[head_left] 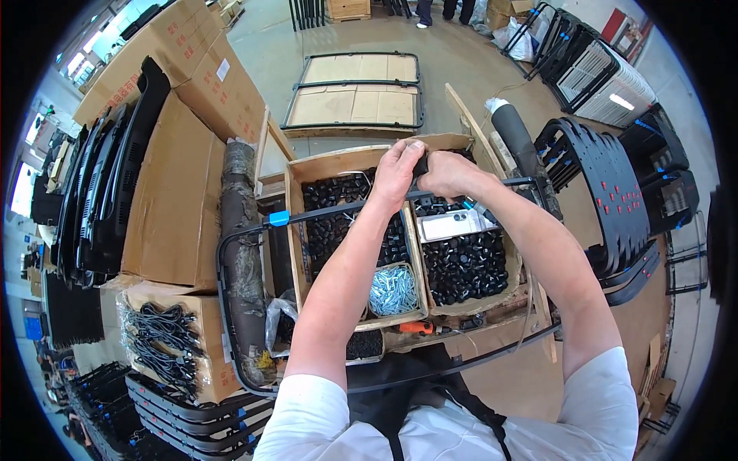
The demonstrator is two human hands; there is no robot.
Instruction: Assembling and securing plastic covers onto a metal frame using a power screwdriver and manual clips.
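My left hand (pixel 397 170) is closed on a small black part (pixel 420 164) above the far side of a wooden box (pixel 290 201). Close beside it, my right hand (pixel 452 174) curls round the same part; its fingertips are partly hidden. Below my forearms lies a black tubular frame (pixel 254 229) with a blue tab (pixel 279 218), spanning the box. Inside the box are many black plastic pieces (pixel 467 269), split by a divider. A small tray of silvery screws (pixel 393 290) sits at the near side, and a white phone (pixel 453 224) rests on the right-hand pieces.
An orange-and-black power tool (pixel 417 327) lies at the box's near edge. Cardboard boxes (pixel 173 184) and black panels (pixel 115 177) stand at left. Wrapped rolls (pixel 244 177) flank the box. Curved black racks (pixel 603 184) are stacked at right. A framed cardboard panel (pixel 357 92) lies beyond.
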